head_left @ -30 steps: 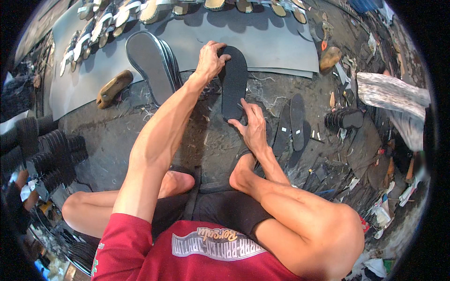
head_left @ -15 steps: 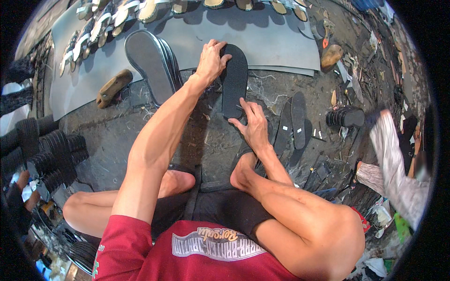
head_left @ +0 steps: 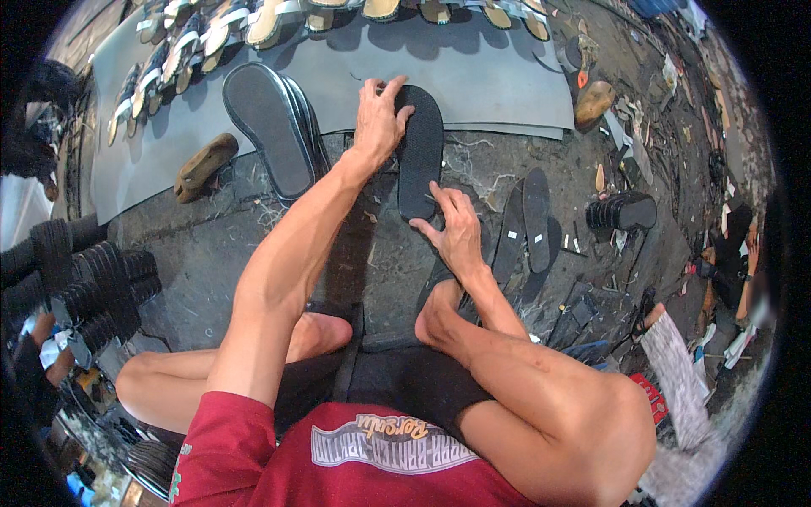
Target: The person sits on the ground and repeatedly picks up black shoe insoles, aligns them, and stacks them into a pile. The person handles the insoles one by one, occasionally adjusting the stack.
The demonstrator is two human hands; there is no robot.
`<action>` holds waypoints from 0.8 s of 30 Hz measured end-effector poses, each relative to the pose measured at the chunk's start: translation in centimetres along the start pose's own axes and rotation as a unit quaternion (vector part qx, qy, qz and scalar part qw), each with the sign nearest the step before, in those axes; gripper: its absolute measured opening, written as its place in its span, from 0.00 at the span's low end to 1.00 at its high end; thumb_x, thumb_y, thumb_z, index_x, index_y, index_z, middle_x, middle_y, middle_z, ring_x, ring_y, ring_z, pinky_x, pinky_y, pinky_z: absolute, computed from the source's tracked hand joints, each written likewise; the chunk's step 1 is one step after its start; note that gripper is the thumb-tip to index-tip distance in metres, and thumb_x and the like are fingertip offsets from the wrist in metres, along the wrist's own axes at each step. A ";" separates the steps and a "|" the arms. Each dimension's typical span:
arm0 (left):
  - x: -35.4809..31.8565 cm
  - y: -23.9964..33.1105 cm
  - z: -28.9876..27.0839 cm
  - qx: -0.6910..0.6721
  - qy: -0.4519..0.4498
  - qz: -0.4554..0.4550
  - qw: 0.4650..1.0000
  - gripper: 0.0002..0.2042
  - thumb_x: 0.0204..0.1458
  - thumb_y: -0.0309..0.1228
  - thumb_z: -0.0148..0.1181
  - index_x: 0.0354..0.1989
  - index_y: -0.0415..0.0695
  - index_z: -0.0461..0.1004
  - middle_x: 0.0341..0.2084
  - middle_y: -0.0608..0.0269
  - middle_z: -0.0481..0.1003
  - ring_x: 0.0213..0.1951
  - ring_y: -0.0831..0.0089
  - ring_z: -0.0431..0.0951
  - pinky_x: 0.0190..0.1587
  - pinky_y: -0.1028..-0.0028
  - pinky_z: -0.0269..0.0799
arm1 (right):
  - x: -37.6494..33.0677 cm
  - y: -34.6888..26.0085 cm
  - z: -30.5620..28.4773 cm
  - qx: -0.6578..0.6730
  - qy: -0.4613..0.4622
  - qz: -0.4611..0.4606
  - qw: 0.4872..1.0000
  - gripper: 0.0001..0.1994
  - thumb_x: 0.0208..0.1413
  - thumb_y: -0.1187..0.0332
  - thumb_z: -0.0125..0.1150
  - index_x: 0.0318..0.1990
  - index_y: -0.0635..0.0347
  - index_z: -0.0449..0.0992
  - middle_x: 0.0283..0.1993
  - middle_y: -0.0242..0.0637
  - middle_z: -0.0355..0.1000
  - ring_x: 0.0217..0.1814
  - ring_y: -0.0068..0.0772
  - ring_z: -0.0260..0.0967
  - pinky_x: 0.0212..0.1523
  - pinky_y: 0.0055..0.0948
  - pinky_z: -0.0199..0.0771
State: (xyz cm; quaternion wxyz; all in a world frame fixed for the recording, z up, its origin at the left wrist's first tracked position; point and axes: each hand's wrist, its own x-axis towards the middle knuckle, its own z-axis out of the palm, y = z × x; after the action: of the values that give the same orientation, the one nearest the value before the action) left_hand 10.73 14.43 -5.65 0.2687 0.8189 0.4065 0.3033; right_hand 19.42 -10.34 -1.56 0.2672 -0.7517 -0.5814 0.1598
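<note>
A black textured shoe sole (head_left: 420,152) lies lengthwise in front of me, its rounded wide end pointing away. At that far end my left hand (head_left: 380,118) grips the left edge, with the thumb on the sole and fingers curled toward the tip. My right hand (head_left: 456,221) pinches the narrow near end between thumb and fingers. Whether the sole is lifted or rests on the floor I cannot tell. Left of it stands a stack of dark soles (head_left: 269,131). To the right, a pair of thin black insoles (head_left: 536,220) with small white labels lies on the floor.
Finished sandals (head_left: 266,24) line the back of a grey sheet (head_left: 498,84). Wooden shoe lasts (head_left: 205,167) (head_left: 595,106) lie on both sides. Bundled black soles (head_left: 621,211) sit at right, with more piles (head_left: 93,287) at left. Another person's patterned trouser leg (head_left: 676,372) shows at lower right.
Both hands keep hold of the sole, which has barely shifted. The left hand's fingers have spread slightly at the far end. The other person's leg at right has moved nearer the lower edge.
</note>
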 end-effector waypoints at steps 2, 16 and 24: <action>-0.3 0.1 -0.1 0.039 -0.034 0.046 0.998 0.23 0.57 0.24 0.70 0.63 0.43 0.80 0.52 0.45 0.77 0.56 0.45 0.76 0.63 0.54 0.75 | 0.2 -0.3 0.0 0.003 -0.008 -0.002 1.000 0.40 0.47 0.59 0.88 0.67 0.66 0.79 0.55 0.48 0.78 0.56 0.53 0.77 0.58 0.47 0.80; -6.0 4.1 -0.1 0.241 -0.259 0.133 0.926 0.46 0.47 0.33 0.77 0.73 0.19 0.63 0.74 0.12 0.57 0.76 0.22 0.62 0.79 0.42 0.61 | 7.8 6.0 -5.9 0.114 -0.033 0.029 0.992 0.15 0.76 0.59 0.64 0.54 0.63 0.84 0.45 0.42 0.79 0.46 0.38 0.79 0.50 0.36 0.79; -7.4 6.5 -2.2 0.034 -0.206 -0.069 0.975 0.52 0.38 0.17 0.79 0.80 0.42 0.67 0.78 0.09 0.45 0.74 0.19 0.61 0.78 0.43 0.63 | 16.3 7.4 -4.7 0.206 -0.067 0.153 0.964 0.21 0.84 0.55 0.47 0.66 0.55 0.83 0.36 0.28 0.72 0.37 0.25 0.69 0.43 0.32 0.74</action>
State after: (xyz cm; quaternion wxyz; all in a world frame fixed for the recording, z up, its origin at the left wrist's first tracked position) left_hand 8.80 5.32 -1.75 0.3390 0.8426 0.4075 0.0946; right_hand 32.30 2.95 -1.02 0.3489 -0.7477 -0.4310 0.3652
